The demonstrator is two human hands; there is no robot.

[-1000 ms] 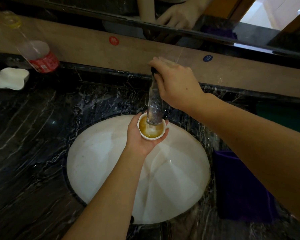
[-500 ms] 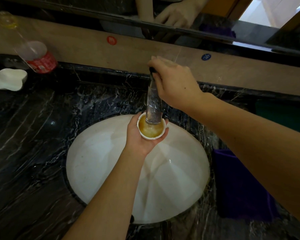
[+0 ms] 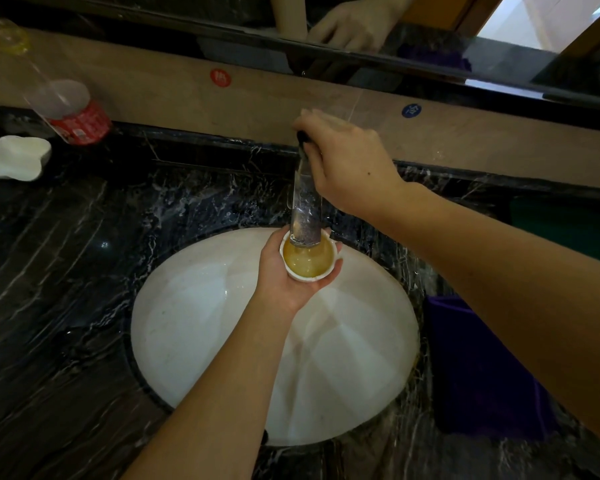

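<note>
Cup (image 3: 308,260) upright, mouth up, beneath tap (image 3: 305,206)

Left hand (image 3: 284,277) cupped palm up, right hand (image 3: 349,164) curled palm down

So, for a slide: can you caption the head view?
Left hand holds a small white cup under the tap over the basin; right hand grips the tap's top.

The light is dim and warm, with the only strong brightness being blown-out daylight in the top right corner. The white basin (image 3: 194,323) is the lightest area, crossed by soft pale bands and shadows. The dark marble surface (image 3: 49,289) shows faint glints. The tap (image 3: 305,209) and cup (image 3: 308,262) are sharp. The bottle (image 3: 66,105) near the left edge is smeared, and straight lines bow toward the edges.
</note>
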